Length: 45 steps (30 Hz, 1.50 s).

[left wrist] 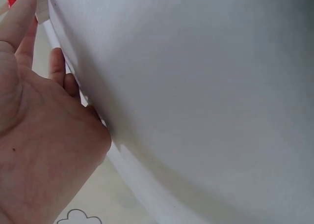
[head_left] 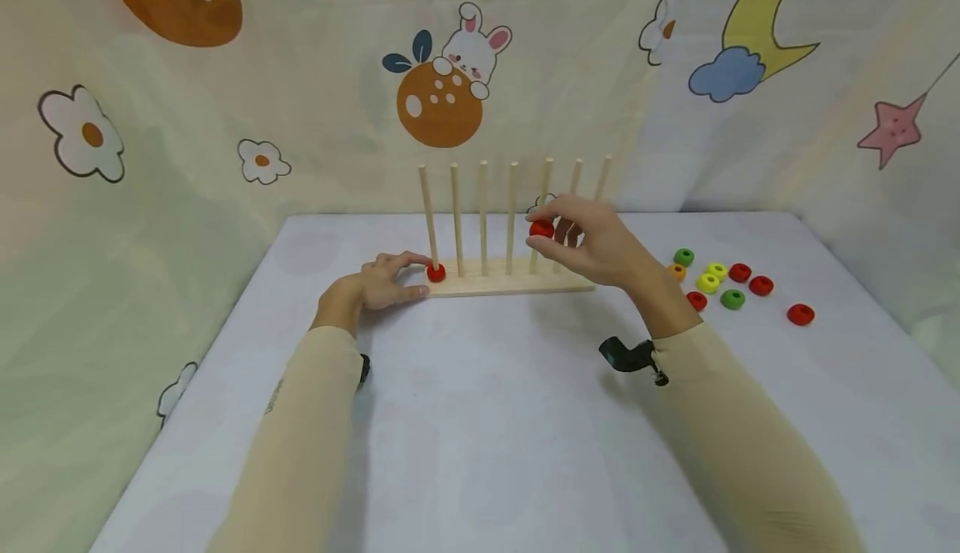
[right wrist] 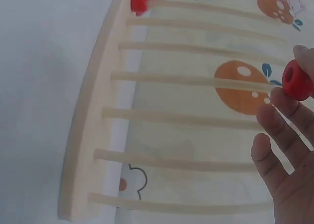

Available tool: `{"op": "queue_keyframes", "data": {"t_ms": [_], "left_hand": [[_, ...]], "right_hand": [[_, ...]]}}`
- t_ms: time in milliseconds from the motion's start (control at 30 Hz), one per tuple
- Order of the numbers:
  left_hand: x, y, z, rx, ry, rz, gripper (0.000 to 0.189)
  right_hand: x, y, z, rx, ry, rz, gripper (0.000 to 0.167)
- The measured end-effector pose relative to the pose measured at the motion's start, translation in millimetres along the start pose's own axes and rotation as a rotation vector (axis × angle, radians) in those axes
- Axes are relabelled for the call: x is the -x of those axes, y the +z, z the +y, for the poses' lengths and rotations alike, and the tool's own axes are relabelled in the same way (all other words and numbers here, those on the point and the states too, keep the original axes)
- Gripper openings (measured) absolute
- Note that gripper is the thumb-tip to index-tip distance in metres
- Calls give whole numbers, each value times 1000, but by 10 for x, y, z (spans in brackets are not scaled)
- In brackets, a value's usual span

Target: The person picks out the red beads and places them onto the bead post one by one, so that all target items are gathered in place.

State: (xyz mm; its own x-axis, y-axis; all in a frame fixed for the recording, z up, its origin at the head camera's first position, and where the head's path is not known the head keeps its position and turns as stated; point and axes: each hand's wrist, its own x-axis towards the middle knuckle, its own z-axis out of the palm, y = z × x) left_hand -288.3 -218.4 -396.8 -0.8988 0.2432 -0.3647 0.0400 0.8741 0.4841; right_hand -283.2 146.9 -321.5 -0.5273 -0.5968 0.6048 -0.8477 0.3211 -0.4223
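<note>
A wooden peg rack (head_left: 517,284) with several upright pegs stands on the table. One red bead (head_left: 436,273) sits at the bottom of its leftmost peg. My left hand (head_left: 386,280) holds the rack's left end, thumb at the front corner and index finger beside that bead. Its other fingers are partly hidden. Between thumb and index finger, my right hand (head_left: 592,240) pinches another red bead (right wrist: 296,81) in front of the right-hand pegs. The hole of this bead faces the pegs in the right wrist view, and the bead is apart from the base.
Loose red, green, yellow and orange beads lie on the right of the table, among them a green bead (head_left: 732,299) and a red bead (head_left: 800,314). A patterned cloth (head_left: 330,77) hangs behind the white table (head_left: 480,419).
</note>
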Motion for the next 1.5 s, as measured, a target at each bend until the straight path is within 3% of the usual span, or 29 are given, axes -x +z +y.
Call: {"op": "queue_keyframes", "data": {"t_ms": [200,400,667,967,1300,1500], "left_hand": [[-56,48,14,5,-33,-16,65],[-34,15,-28,-12,-27,-18,65],[-17,-4,17,2,-15,-8,65],[14,-7,18,-3,-4,-4,67],[-3,2,28,23,-7,7,66],[-27,29,-8,26,-51,-1,66]], "right_hand": [[-141,20,-80,5,-26,-38,32],[-285,145,-183,-27,-47,-6,33],[-452,183,-275,25,-103,26,32],[-538,300,-323,-42,-52,74,36],[-717,373,-390,-77,-110,76,37],[-826,427,-436,-66,-104,103,33]]}}
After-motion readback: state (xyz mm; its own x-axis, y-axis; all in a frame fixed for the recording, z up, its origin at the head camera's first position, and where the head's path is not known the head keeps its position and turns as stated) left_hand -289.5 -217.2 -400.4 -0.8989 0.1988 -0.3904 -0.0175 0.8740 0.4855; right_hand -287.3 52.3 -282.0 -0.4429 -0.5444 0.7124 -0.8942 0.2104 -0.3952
